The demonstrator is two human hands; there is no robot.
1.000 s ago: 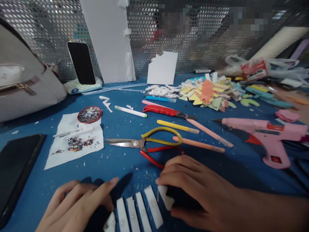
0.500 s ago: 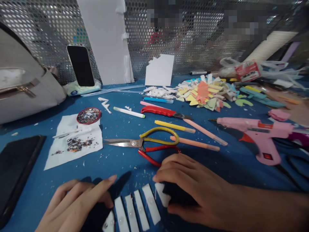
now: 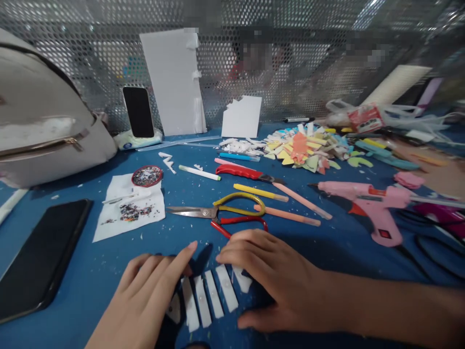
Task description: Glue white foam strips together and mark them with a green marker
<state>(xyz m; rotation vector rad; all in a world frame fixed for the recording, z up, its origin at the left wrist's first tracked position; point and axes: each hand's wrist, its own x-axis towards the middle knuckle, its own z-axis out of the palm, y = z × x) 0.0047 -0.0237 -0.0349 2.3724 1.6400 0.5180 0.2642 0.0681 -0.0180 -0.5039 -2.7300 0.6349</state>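
Observation:
Several narrow white strips [image 3: 218, 293], each with a clear dot on it, lie side by side on the blue table in front of me. My left hand [image 3: 152, 286] rests at their left end, index finger stretched out, partly over a white rounded piece [image 3: 174, 309]. At the right end, my right hand [image 3: 269, 271] arches over another white piece [image 3: 241, 279], its fingers and thumb spread around the strips' edge. No object is visibly gripped by either hand. Just beyond the right fingers lie scissors [image 3: 209, 212] with yellow and red handles.
A pink glue gun [image 3: 378, 208] lies right. Markers [image 3: 259, 192], a red-handled cutter [image 3: 241, 170] and a pile of coloured scraps [image 3: 308, 148] sit farther back. To the left are a phone [image 3: 47, 257], a paper sheet with beads [image 3: 123, 228] and a bag [image 3: 43, 111].
The camera view has shifted, so more of the table's front shows. My right hand has moved left, its fingertips now at the top of the rightmost narrow strip. The left hand stays beside the strips.

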